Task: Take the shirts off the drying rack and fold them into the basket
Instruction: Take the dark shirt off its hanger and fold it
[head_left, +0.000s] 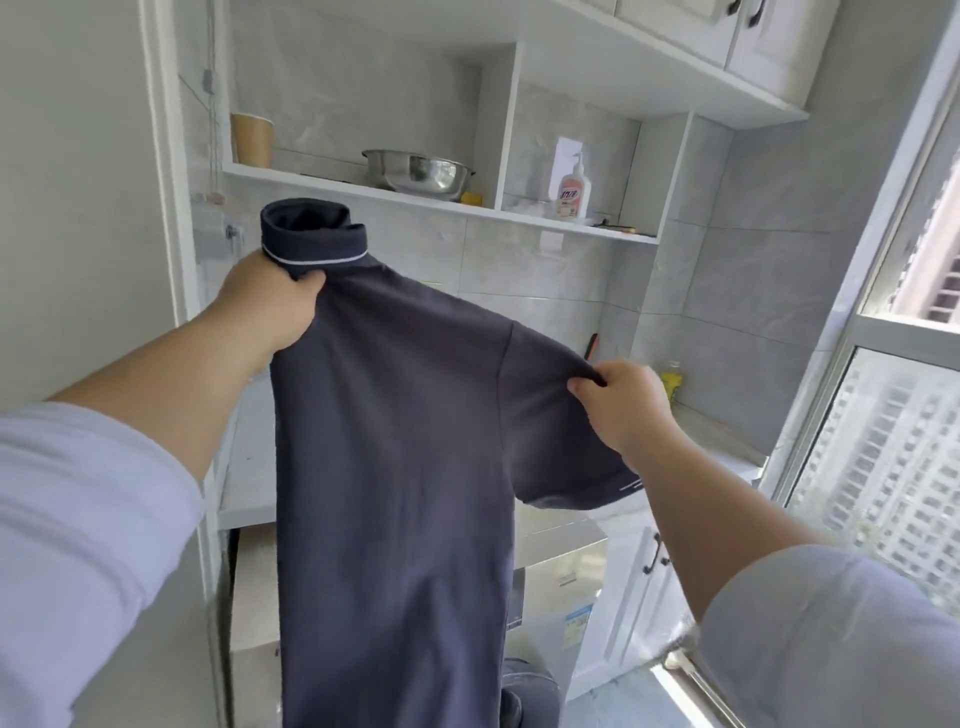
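Fingers of left hand (270, 301) bunched on collar, right hand (621, 402) pinching sleeve edge of navy polo shirt (395, 467), held hanging mid-air, off rack; folding step in hand, next likely requiring sleeves brought inward; basket unseen.

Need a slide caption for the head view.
Left hand grips navy shirt below the collar; right hand pinches its sleeve.

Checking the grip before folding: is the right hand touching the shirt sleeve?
Touching. The head view shows the right hand pinching the top edge of the dark shirt at its sleeve.
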